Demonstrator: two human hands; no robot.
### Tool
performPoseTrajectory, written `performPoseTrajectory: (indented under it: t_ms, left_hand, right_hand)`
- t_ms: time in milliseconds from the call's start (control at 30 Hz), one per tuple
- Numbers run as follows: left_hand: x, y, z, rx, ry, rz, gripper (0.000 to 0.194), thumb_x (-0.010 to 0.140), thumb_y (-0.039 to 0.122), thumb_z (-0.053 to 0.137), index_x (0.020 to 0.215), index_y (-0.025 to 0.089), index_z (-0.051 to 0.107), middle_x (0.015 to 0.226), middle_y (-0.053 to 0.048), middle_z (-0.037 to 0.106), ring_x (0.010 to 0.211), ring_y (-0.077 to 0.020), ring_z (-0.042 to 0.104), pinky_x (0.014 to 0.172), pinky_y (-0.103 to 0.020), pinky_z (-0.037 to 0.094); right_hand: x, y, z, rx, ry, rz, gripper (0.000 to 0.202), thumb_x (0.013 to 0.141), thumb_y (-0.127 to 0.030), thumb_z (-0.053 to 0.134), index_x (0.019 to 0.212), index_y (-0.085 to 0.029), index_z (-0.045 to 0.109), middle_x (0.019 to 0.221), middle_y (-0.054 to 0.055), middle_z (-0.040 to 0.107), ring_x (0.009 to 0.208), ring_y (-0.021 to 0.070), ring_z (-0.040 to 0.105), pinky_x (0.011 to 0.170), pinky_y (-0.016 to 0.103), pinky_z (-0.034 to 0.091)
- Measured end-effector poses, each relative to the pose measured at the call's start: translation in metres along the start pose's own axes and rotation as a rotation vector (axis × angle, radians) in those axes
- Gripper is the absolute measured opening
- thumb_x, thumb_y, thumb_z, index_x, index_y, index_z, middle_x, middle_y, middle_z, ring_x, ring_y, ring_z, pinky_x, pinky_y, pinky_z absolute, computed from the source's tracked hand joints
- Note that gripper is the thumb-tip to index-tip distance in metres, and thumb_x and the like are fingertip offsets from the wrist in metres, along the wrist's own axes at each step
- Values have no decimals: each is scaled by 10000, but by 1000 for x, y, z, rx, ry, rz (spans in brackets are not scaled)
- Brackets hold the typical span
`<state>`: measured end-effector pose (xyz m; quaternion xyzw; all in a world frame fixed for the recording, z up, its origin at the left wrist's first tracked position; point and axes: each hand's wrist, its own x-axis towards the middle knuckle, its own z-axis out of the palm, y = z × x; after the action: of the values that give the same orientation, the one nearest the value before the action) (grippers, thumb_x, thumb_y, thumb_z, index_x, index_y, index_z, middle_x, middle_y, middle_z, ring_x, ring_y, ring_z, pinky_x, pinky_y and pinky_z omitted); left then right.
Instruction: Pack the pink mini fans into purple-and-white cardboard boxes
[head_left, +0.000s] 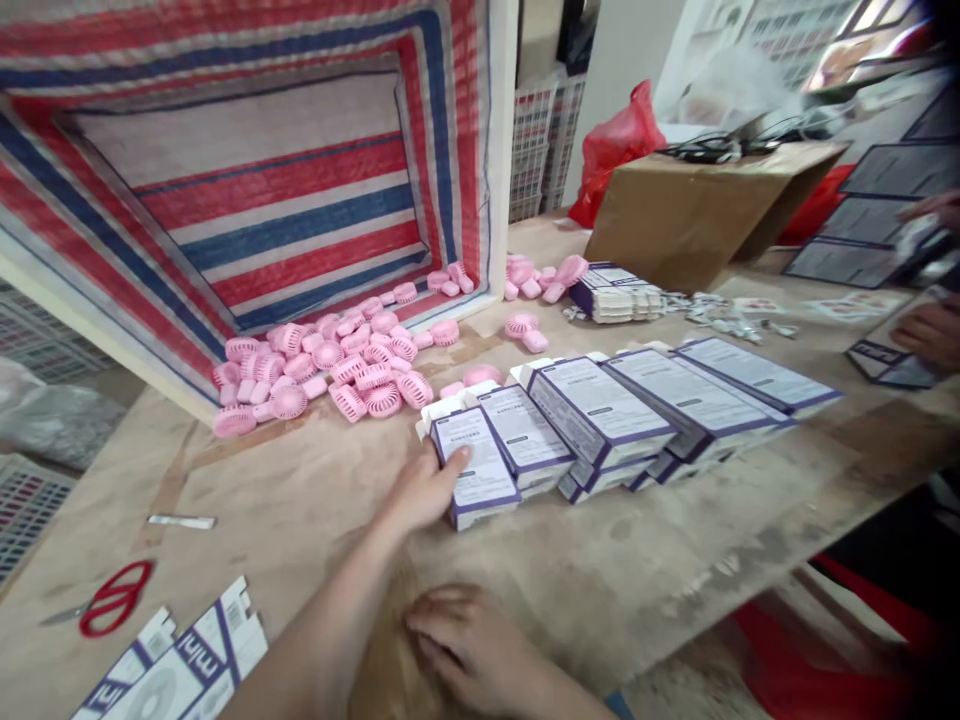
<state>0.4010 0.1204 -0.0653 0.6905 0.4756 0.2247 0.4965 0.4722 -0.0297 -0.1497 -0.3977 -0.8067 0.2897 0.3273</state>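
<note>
My left hand (427, 485) grips a white carton with purple edges (474, 462) at the near-left end of a row of similar cartons. Its thumb lies on the printed top, and the other fingers are partly hidden along the left side. Flaps stand open at the carton's far end. Close to the table's front edge, my right hand (476, 640) rests with loosely bent fingers and nothing visible in them. Just beyond the held carton lie pink handheld fans (375, 375), heaped at the mouth of a striped woven bag (300, 230).
Stacked cartons (600, 400) extend rightward. Red-handled scissors (116, 600) and flat printed cartons (187, 665) lie at left. Behind stand a brown cardboard box (667, 215) and a bundle of folded cartons (619, 295). Another person's hand (930, 330) holds a carton at right.
</note>
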Motion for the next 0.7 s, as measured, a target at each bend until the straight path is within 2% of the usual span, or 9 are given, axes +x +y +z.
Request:
performPoseTrajectory:
  t_ms: [200,267,333,400,467,533,600,633,700]
  left_hand:
    - [25,12,48,115,-91,38,762,869,692,511,1415,161,504,1360,-162,634,1256,-347,591,1077,-457,437]
    - [35,16,56,128,-136,89,679,895,661,481,1355,169,568,1315,-142,667,1212,-326,619,1045,-431,461]
    - [39,16,51,148,-130,133,539,924,589,452,1183,171,671,1190,-117,726,1104,-299,662,980,-408,496]
    - [33,6,24,193,-60,129,449,902,529,487,1054,163,697,1056,-106,745,988,-283,677,906,-396,517]
    - [7,-14,-23,265,27,63,444,821,532,593,1049,162,684,1003,-100,731,924,-277,671,858,-384,520]
    - [-41,-40,-80,355,115,-65,546,705,562,705,1085,171,671,1073,-112,703,952,-295,662,867,-389,514]
    - [-102,-67,-131,465,240,-249,664,573,552,795,1094,164,659,1192,-163,645,1078,-378,616,950,-472,471]
    - [-132,-79,-149,524,309,-347,696,509,513,830,1080,157,655,1222,-191,615,1147,-439,565,995,-541,422]
    - [-180,-99,-172,617,406,-499,675,438,426,857,1019,154,650,1187,-213,597,1198,-518,489,1016,-636,342]
  right_hand:
    - [2,4,5,-1,4,-56,271,737,-84,481,904,-184,670,870,49,760,819,188,699,795,269,548]
    - [3,6,5,3,3,-51,248,728,-90,483,862,-184,670,847,49,758,800,184,698,774,259,548]
    - [1,8,6,10,8,-45,272,748,-94,468,896,-183,679,852,53,761,796,180,699,764,254,551]
    - [-2,9,6,32,23,-31,332,770,-99,457,989,-189,689,917,55,772,835,184,712,795,269,561]
    - [-8,9,5,57,41,2,377,770,-100,458,1040,-198,701,985,63,780,885,196,725,825,294,574]
    - [-13,9,3,65,28,29,417,770,-90,452,1079,-196,710,1066,83,775,962,214,727,860,323,585]
    - [-17,11,1,40,-23,24,457,775,-75,438,1126,-183,710,1111,103,766,1020,234,721,882,353,598]
    - [-18,13,1,20,-53,1,471,781,-73,434,1152,-175,707,1125,110,763,1041,246,719,891,374,603]
    - [-19,16,1,-15,-103,-56,487,791,-72,442,1191,-171,700,1138,112,760,1061,265,718,899,413,613]
